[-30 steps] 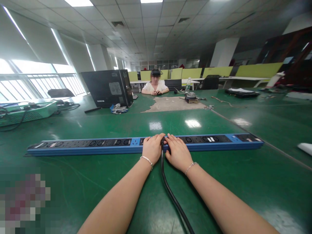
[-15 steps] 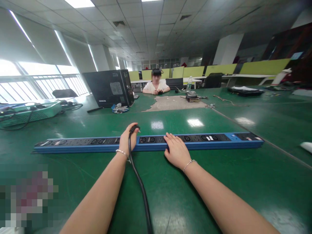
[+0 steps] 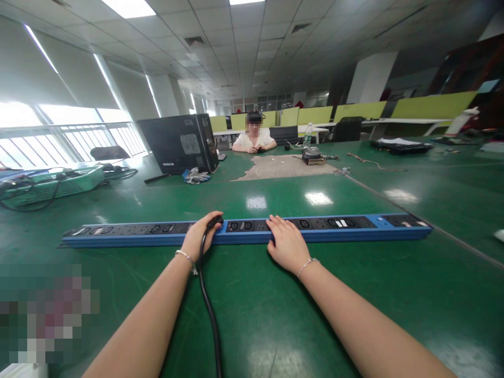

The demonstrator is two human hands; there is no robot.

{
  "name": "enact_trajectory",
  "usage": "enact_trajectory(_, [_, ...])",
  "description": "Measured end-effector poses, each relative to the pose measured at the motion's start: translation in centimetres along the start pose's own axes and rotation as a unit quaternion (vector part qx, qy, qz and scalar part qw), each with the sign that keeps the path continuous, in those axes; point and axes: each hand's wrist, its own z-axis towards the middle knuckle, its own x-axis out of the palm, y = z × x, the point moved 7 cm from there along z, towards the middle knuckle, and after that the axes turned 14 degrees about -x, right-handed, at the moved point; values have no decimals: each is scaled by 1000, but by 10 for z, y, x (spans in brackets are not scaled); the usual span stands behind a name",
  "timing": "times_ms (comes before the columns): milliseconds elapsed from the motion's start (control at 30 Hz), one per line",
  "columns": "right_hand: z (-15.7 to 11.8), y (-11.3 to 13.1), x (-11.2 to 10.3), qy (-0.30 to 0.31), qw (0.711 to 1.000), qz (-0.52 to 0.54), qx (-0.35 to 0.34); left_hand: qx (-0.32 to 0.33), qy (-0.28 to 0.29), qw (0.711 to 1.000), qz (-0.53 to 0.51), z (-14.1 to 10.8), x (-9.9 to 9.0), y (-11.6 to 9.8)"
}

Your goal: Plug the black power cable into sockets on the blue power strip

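A long blue power strip (image 3: pixel 342 236) with a black socket face lies across the green table in front of me. My left hand (image 3: pixel 200 231) is closed around the plug (image 3: pixel 214 221) of a black power cord, held against the strip left of its middle. The plug's front end is hidden, so I cannot tell whether it sits in a socket. From that hand the cord (image 3: pixel 210 310) runs down toward me. My right hand (image 3: pixel 287 241) grips the strip right of its middle, fingers across the top and thumb at the near side.
A black computer case (image 3: pixel 173 147) stands at the back left, with gloves (image 3: pixel 196 176) beside it. Farther left is a green basket (image 3: pixel 74 181) with cables. Across the table sits a person (image 3: pixel 254 139), hands together. A bottle (image 3: pixel 307 135) and a round metal object (image 3: pixel 312 153) are near.
My left hand has lowered the plug onto the strip and tilted it over, with the wrist and cord shifting left. My right hand stays in place on the strip.
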Motion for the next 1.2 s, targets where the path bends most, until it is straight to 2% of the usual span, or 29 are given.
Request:
enact_trajectory(133, [0,0,0,-1,1000,3,1,37,-17,999,-8,-3,1,0])
enact_trajectory(233, [0,0,0,0,1000,1,0,40,-27,999,-1,-5,2,1])
enact_trajectory(500, [1,-1,2,8,1000,3,5,82,-36,992,85,-10,10,-2])
enact_trajectory(800, [1,0,1,6,1000,2,17,70,-30,982,171,-18,0,-14])
enact_trajectory(1200, [1,1,1,2,1000,-5,15,36,-70,988,130,-21,3,-13])
